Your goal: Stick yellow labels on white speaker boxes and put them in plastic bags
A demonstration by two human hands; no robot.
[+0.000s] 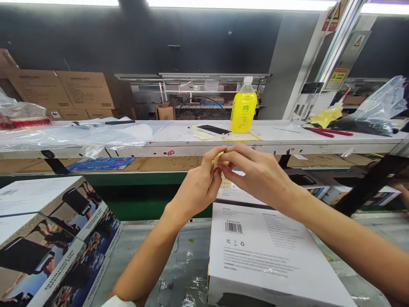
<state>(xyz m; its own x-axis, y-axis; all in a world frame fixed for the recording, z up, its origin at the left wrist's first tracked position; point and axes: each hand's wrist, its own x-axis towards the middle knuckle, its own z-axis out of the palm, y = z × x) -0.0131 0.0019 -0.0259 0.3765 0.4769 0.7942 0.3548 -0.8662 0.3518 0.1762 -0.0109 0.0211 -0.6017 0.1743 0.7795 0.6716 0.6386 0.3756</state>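
Observation:
My left hand point(201, 183) and my right hand point(255, 172) meet at the middle of the view, just in front of the shelf edge. Between their fingertips they pinch a small yellowish piece point(217, 160), mostly covered by the fingers. Under my right hand and forearm lies a white printed box point(255, 243) with a barcode. Behind it another white box point(238, 194) carries a pale yellow sticker patch, partly hidden by my right hand.
Printed boxes point(41, 243) stand at left. The shelf point(179, 132) holds a yellow bottle point(244, 108), a phone point(213, 129), red-handled pliers point(329, 132) and plastic bags. A dark slanted post point(367, 187) stands at right; a person's arm shows at the right edge.

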